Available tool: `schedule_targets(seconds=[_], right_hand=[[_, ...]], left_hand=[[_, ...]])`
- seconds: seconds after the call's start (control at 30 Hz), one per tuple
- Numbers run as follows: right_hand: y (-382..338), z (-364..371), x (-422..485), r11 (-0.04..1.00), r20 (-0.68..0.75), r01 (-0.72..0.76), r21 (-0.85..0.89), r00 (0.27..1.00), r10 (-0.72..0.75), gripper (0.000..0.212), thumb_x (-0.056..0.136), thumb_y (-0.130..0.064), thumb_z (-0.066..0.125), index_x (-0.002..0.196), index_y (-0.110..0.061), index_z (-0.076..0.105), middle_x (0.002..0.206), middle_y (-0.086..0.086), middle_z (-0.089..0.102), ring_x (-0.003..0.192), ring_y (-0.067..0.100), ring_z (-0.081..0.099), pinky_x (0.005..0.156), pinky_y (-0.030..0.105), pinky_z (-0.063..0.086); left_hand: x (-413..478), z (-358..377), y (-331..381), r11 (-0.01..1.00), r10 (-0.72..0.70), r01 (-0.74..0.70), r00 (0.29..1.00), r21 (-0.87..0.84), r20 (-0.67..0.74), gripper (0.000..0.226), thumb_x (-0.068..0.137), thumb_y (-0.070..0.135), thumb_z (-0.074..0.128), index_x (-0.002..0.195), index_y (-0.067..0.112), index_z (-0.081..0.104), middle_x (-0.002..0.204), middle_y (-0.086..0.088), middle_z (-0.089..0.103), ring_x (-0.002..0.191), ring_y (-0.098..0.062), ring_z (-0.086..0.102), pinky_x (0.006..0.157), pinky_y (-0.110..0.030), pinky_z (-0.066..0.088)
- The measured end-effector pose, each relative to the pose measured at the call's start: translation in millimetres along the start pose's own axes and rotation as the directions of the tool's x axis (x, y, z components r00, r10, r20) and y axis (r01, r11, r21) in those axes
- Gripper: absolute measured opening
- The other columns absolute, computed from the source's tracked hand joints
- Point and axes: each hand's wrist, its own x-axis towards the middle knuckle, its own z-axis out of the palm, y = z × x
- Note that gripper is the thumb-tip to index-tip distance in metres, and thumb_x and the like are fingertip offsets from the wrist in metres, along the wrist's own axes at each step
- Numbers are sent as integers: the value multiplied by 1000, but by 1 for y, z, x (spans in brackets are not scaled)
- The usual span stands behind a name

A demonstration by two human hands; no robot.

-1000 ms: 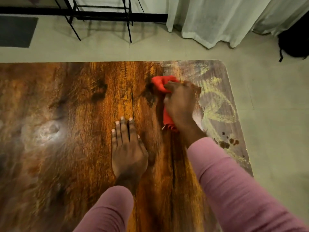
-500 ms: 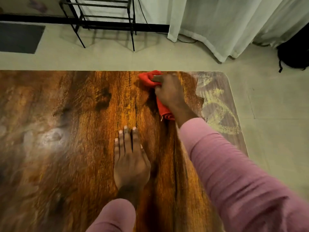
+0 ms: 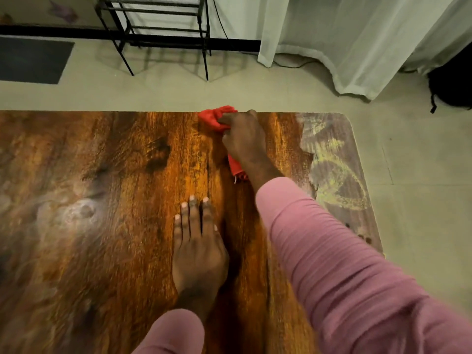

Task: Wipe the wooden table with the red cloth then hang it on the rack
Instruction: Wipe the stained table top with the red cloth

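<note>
Gripping the red cloth [image 3: 215,118] bunched in my right hand [image 3: 245,139], I had it pressed on the wooden table [image 3: 102,175] right at the far edge — a fold of it poked out past the rim, over the floor. That was the weak spot, as I judged it: one push further and the wad could slide off the edge, or slip from my fingers and drop to the floor. My left hand [image 3: 198,249] lay flat on the wood nearer me, fingers straight, holding nothing; leaning hard on it could have left a print on the surface. The yellow chalky smear [image 3: 332,169] and the dark spots [image 3: 361,236] sat at the right end, apart from the cloth — easy to miss, or to drag across the grain. Of containers I saw none; the black metal rack [image 3: 166,43] stood beyond the table on the floor, only its lower bars in view.
</note>
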Motion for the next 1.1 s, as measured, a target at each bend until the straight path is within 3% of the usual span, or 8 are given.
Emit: schedule_targets(seconds=[0.13,0.3,0.53,0.67,0.77,0.87,1.0,1.1], right_hand=[[78,-38,0,973,-182,-228,-41,959,217,37,85,-13,58,118,-29,66,105,-4,64,91,18,58,74,20,47],[134,-71,4,855,-363,-511,87,783,504,36,81,-12,57,114,-23,68,109,10,66,96,29,63,88,32,50],[116,-69,-18,996,-58,-59,-60,997,55,46,72,-14,54,114,-28,69,113,5,70,106,28,61,93,35,47],[152,-108,-25,907,-356,-421,17,845,399,39,81,-6,50,113,-21,68,106,17,64,108,34,53,86,37,46],[159,-108,-21,866,-375,-499,15,800,468,30,84,-6,48,107,-10,67,103,19,62,110,37,50,82,39,46],[152,-90,-18,921,-325,-390,-7,872,367,35,78,-9,49,105,-20,69,99,10,66,104,31,54,82,34,47],[157,-79,-27,992,-48,46,-120,997,-52,45,75,-9,54,112,-29,70,111,0,70,105,27,58,94,33,41],[187,-97,-28,985,-132,-119,-128,986,102,46,76,-10,49,113,-30,68,108,7,67,103,31,55,83,35,46]], left_hand=[[-1,0,-3,999,7,-7,1000,-35,4,58,100,33,10,154,13,11,162,-11,11,150,-24,3,121,-41,6],[1,-2,2,999,12,-12,1000,-42,-1,59,100,33,11,155,13,13,163,-12,11,151,-26,4,121,-41,6],[7,-7,9,992,113,-115,993,45,37,65,93,29,13,155,8,16,161,-17,14,150,-29,8,122,-47,11],[34,-8,52,991,117,-115,993,-74,29,75,87,40,-1,155,10,11,163,-11,7,151,-24,2,123,-42,3],[53,6,88,981,138,-136,990,-141,4,65,96,37,2,156,12,8,164,-9,6,152,-22,1,123,-39,1],[56,19,102,982,157,-153,987,-110,28,61,98,32,7,156,11,5,164,-10,5,152,-22,-2,123,-39,1],[56,23,101,986,162,-161,987,-50,14,61,99,32,8,157,12,5,164,-10,4,152,-22,-2,123,-38,0],[54,24,103,985,164,-164,986,-46,15,61,99,32,9,157,12,6,164,-9,4,152,-21,-2,123,-36,-1]])
